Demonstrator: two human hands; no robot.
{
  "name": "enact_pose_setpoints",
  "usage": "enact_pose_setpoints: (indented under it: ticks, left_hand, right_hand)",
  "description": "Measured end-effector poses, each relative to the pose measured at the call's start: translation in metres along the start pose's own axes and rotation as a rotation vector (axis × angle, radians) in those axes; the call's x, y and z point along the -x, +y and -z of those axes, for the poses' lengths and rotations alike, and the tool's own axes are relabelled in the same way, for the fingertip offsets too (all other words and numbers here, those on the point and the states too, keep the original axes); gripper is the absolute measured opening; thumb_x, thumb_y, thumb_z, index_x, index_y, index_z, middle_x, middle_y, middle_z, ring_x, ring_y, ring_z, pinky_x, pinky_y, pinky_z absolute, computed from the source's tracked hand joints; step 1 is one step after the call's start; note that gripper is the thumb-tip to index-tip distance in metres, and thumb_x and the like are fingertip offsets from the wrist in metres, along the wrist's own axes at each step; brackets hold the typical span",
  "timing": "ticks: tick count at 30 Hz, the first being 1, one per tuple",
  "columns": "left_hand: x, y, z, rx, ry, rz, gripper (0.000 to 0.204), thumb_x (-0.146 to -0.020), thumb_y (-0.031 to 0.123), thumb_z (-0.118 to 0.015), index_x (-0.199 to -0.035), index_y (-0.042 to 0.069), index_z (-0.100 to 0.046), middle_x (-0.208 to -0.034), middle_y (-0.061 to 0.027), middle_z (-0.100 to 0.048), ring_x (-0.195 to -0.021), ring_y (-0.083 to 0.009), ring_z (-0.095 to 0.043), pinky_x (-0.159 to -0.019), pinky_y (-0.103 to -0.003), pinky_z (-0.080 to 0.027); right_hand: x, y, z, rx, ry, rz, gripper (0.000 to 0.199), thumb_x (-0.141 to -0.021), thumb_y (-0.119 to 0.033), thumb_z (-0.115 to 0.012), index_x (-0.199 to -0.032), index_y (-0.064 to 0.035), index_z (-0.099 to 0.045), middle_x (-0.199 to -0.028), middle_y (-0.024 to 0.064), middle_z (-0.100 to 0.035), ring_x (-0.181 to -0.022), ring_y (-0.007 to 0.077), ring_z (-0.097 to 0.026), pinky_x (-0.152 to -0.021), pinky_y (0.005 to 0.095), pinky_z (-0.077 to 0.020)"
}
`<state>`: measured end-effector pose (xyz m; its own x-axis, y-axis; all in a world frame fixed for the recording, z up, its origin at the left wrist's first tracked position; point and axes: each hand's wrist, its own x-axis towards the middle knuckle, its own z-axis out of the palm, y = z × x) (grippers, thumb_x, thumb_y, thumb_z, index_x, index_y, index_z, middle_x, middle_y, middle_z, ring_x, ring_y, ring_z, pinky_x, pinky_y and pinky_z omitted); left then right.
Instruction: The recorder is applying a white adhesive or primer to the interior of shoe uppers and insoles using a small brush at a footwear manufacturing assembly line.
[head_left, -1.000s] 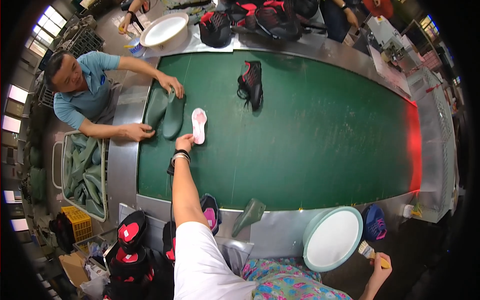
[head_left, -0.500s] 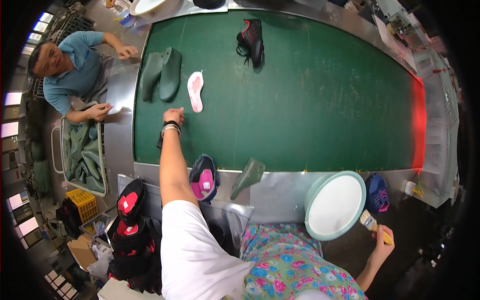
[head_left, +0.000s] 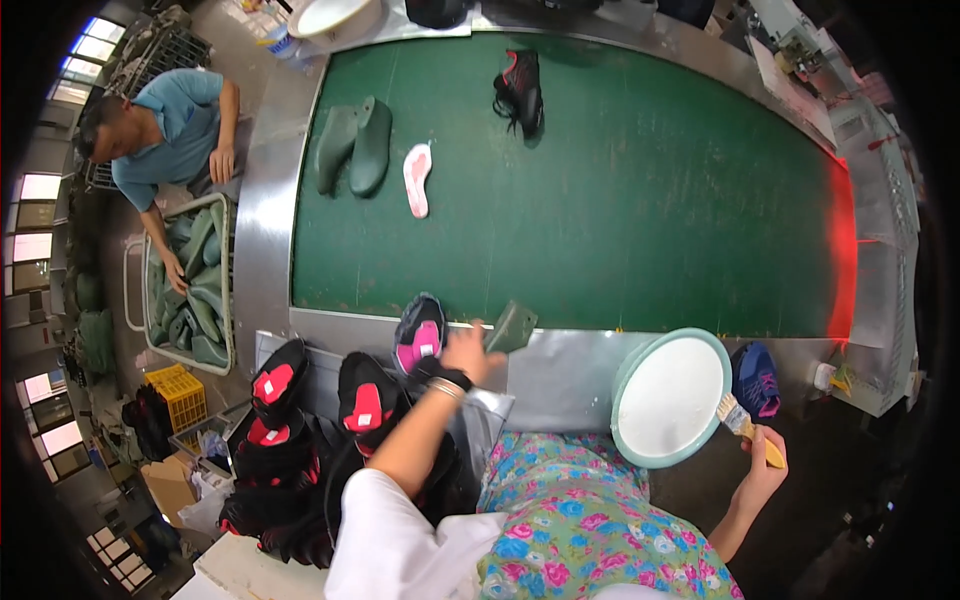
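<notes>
My left hand (head_left: 474,360) is open, its fingers spread at the near edge of the green belt. Beside them lies a green shoe last (head_left: 514,328); whether they touch it I cannot tell. Just left of this hand stands a dark shoe upper with a pink insole (head_left: 420,338). In my right hand (head_left: 762,472) is a paintbrush (head_left: 738,414) with a yellow handle, its pale bristles by the rim of a green-edged basin (head_left: 617,400) of white liquid. A blue and pink shoe (head_left: 755,380) sits right of the basin.
Two green lasts (head_left: 371,150), a pink-and-white sole (head_left: 417,182) and a black shoe (head_left: 521,95) lie on the green belt (head_left: 640,200). Black-and-red shoe uppers (head_left: 366,405) pile up at my left. A co-worker (head_left: 175,125) reaches into a wire basket of lasts (head_left: 230,300).
My left hand has come back from over the belt to its near edge, beside the last. The brush stays by the basin. The co-worker has lowered a hand into the basket.
</notes>
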<state>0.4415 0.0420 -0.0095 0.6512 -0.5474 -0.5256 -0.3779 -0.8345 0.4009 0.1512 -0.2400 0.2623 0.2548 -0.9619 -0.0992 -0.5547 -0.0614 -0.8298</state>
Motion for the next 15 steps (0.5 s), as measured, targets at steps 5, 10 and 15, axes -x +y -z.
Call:
enact_pose_setpoints:
  ticks: [5, 10, 15]
  left_hand:
    - [-0.003, 0.026, -0.056, 0.038, 0.04, 0.242, 0.059, -0.068, 0.024, -0.075, -0.111, 0.005, -0.04, -0.108, -0.019, -0.054, -0.1, -0.0398, -0.054, -0.078, -0.049, -0.049]
    - [-0.07, 0.036, -0.019, 0.446, 0.173, 0.313, 0.061, -0.067, 0.026, -0.075, -0.108, 0.0, -0.038, -0.102, -0.0271, -0.058, -0.096, -0.0442, -0.056, -0.081, -0.05, -0.047]
    - [-0.219, 0.039, 0.077, 0.357, 0.368, 0.328, 0.062, -0.069, 0.021, -0.074, -0.112, -0.001, -0.036, -0.108, -0.0256, -0.055, -0.095, -0.0425, -0.058, -0.083, -0.046, -0.048]
  right_hand:
    - [0.002, -0.005, 0.005, 0.01, 0.064, -0.016, 0.009, -0.086, -0.005, -0.059, -0.09, 0.003, -0.06, -0.083, 0.0056, -0.06, -0.069, 0.0099, -0.055, -0.064, 0.0207, -0.0443]
    - [0.005, -0.007, 0.016, 0.022, 0.067, 0.01, 0.01, -0.086, -0.006, -0.06, -0.091, 0.003, -0.06, -0.082, 0.0053, -0.06, -0.068, 0.0098, -0.055, -0.063, 0.0203, -0.0445]
    - [0.015, -0.021, 0.018, 0.079, 0.141, 0.028, 0.012, -0.087, -0.01, -0.06, -0.09, 0.0017, -0.061, -0.08, 0.0047, -0.06, -0.067, 0.009, -0.054, -0.062, 0.0201, -0.0434]
